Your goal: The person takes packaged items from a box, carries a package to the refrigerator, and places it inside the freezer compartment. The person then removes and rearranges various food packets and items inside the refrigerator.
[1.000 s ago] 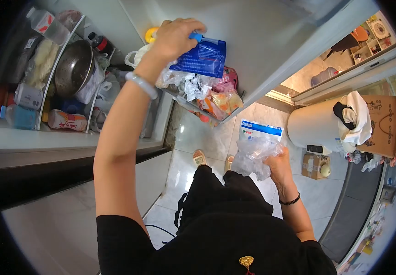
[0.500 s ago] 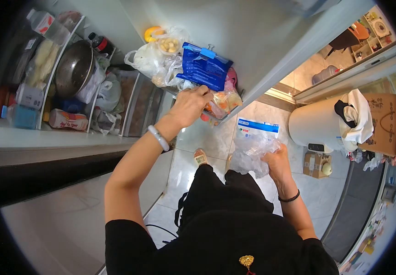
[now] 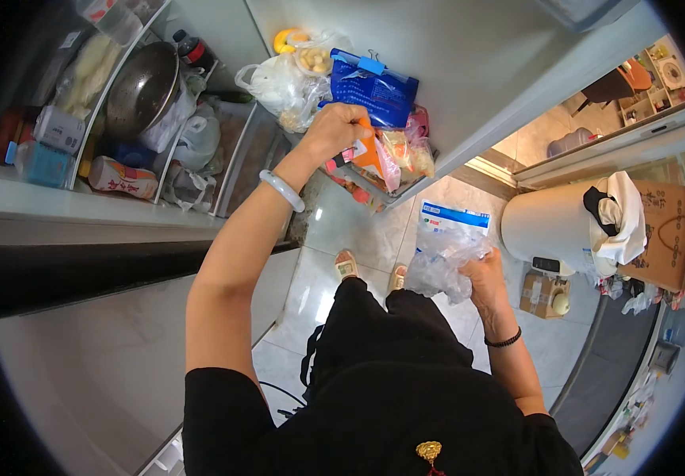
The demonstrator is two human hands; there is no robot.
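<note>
My left hand [image 3: 334, 133] is closed on an orange packet [image 3: 368, 151] at the door bin of an open fridge. Just above it, a blue bag [image 3: 376, 91] with a blue clip leans against the fridge door. White plastic bags [image 3: 279, 86] lie to its left, and small colourful packets [image 3: 410, 151] fill the bin to its right. My right hand [image 3: 484, 278], lower right, is closed on a crumpled clear plastic bag [image 3: 442, 266]. A white and blue package [image 3: 454, 218] shows behind that bag.
Fridge shelves on the left hold a dark pan [image 3: 144, 89], bottles and bags. The fridge door [image 3: 469, 71] stands open ahead. To the right are a white bin-like appliance [image 3: 545, 218], a large brown carton [image 3: 660, 230] and a small box [image 3: 539, 293] on the floor.
My left hand moved from the blue bag down to the bin's packets, and an orange packet is now raised in it. The blue bag shifted. My right hand still holds the clear bag.
</note>
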